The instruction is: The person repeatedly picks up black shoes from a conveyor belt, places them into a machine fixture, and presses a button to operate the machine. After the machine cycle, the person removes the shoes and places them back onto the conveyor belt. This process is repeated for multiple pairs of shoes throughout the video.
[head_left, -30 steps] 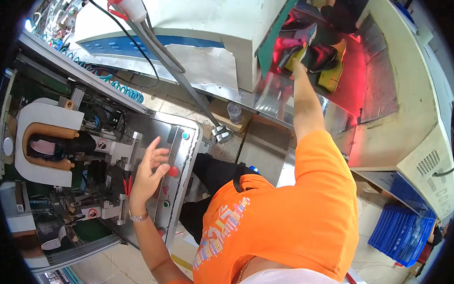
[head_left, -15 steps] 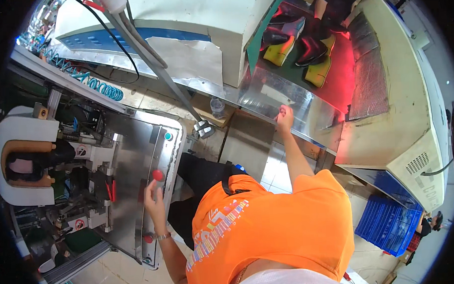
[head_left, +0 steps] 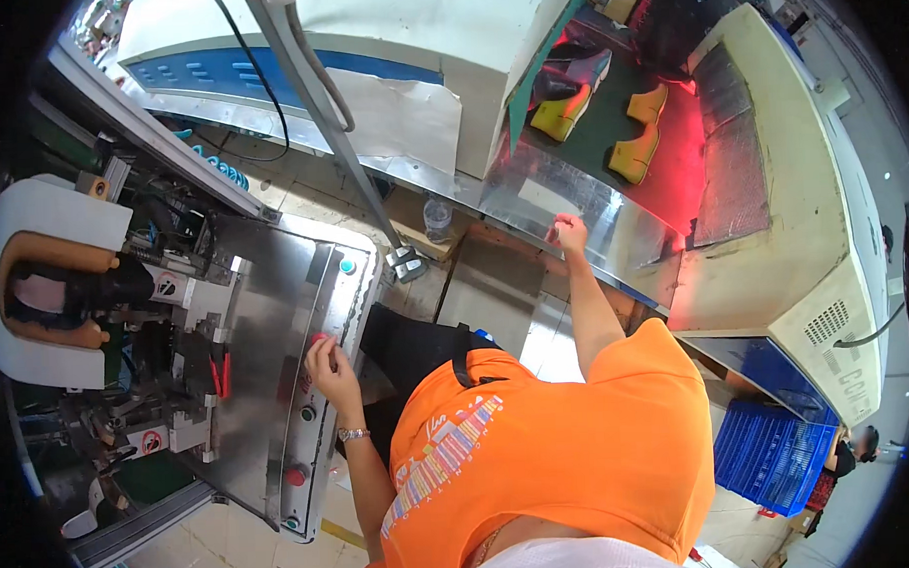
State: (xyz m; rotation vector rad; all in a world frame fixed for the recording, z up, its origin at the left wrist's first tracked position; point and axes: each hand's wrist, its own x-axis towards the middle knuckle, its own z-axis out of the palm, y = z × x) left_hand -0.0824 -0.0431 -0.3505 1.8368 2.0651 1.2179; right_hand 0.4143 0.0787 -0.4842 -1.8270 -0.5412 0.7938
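Red push button (head_left: 318, 339) on the metal control panel (head_left: 337, 298), and the left hand (head_left: 335, 374) is right at it, fingers curled in narrow! Across, the right hand (head_left: 571, 236) hangs half-closed near the steel ledge (head_left: 617, 216); whether either holds anything, I can't tell. Beyond, a curved yellow block (head_left: 635, 155) on the green belt (head_left: 594, 151).

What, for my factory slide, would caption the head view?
Left hand at a red button, right hand near a metal ledge.

Two bare hands (head_left: 335, 376) showing, two red buttons (head_left: 296, 475) sitting left, two warning stickers (head_left: 152, 442) facing up left, one grey pole (head_left: 350, 167) rising far.
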